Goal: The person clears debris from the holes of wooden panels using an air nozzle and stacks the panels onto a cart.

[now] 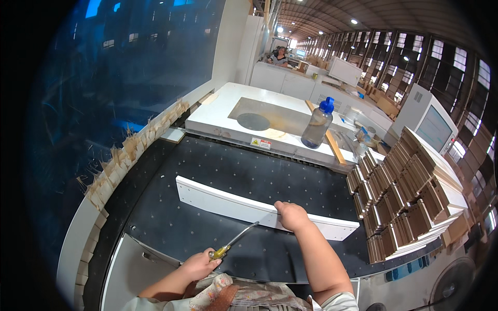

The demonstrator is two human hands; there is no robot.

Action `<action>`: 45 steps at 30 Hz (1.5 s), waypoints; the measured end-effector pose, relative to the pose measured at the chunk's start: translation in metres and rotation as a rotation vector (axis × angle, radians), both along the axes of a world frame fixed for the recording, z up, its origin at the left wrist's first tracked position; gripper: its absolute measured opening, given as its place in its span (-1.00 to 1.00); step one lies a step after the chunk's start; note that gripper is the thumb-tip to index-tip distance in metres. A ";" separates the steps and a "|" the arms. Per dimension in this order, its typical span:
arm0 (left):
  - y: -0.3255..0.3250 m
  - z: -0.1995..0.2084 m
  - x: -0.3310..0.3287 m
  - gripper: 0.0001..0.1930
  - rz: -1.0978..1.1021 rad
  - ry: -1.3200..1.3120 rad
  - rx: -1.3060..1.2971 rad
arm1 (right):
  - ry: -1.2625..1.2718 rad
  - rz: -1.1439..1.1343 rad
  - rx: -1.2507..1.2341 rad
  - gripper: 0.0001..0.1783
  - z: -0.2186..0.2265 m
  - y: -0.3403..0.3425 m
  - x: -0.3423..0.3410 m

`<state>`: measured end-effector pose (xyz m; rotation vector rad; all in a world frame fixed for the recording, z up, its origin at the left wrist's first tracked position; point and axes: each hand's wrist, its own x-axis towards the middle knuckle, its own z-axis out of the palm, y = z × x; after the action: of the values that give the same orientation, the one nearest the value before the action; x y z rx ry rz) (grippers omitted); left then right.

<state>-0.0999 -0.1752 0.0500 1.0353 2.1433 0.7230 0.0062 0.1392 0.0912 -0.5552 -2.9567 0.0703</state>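
A long white board, with small holes near its ends, stands on its edge on the black worktable. My right hand is closed over its top edge, right of the middle. Low and to the left, my left hand grips the yellow handle of a screwdriver-like tool. Its thin metal shaft looks bent and points up and right, its tip at or close to the board's front face. Whether the tip touches cannot be made out.
Tall stacks of narrow boards stand at the right. Behind the table, a white machine bed holds a blue-capped bottle and a wooden strip. Bristly flaps line the left side. A monitor and a seated person are farther back.
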 end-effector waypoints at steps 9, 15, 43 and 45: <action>-0.016 -0.005 0.008 -0.61 -0.031 -0.063 0.022 | 0.174 0.143 0.008 -0.74 -0.010 -0.023 0.007; -0.028 0.000 0.000 -0.68 0.031 -0.042 0.191 | 0.352 0.253 0.078 -0.79 0.024 -0.055 -0.012; -0.003 -0.003 -0.003 -0.71 0.130 0.306 0.073 | 1.820 -0.244 -1.683 -0.42 -0.028 -0.036 0.050; -0.004 -0.004 -0.008 -0.72 0.156 0.341 -0.007 | 1.804 -0.264 -1.700 -0.41 -0.034 -0.037 0.057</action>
<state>-0.1081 -0.1788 0.0461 1.0574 2.5394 0.6457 0.0630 0.1025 0.0577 -0.4304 -0.5463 1.7808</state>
